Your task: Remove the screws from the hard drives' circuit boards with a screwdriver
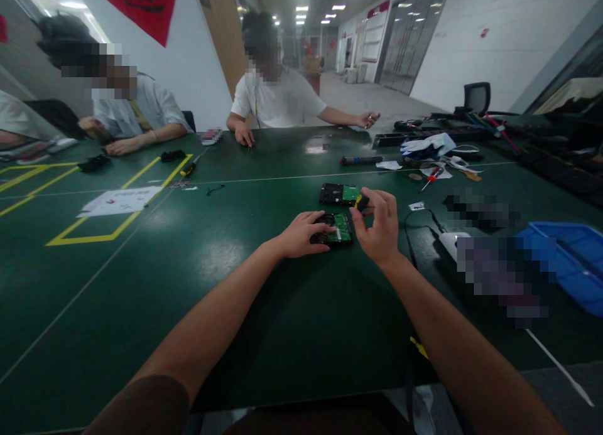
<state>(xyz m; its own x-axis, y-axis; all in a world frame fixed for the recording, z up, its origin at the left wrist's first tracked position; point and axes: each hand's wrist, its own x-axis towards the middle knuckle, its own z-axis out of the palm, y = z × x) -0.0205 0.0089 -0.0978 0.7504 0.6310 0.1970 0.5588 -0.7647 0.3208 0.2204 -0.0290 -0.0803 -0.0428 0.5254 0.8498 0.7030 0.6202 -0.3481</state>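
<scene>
On the green table in front of me lies a hard drive (343, 235), its green circuit board facing up. My left hand (300, 236) grips its left side, with fingers stretching over the top and the thumb along the near edge. Just right of the drive, my right hand (382, 229) is raised and closed around a screwdriver (362, 202) with a black and yellow handle. The screwdriver's tip cannot be made out. Right behind the first drive sits a second hard drive (331, 193), also board side up, partly covered by my right fingers and the screwdriver.
Right of my arm are a cable (414, 218), a white device and a blue bin (575, 259). Behind these lie a red screwdriver (431, 178) and blue-white gloves (426, 146). Across the table (226, 234) sit co-workers; a yellow-handled screwdriver (189, 168) lies left.
</scene>
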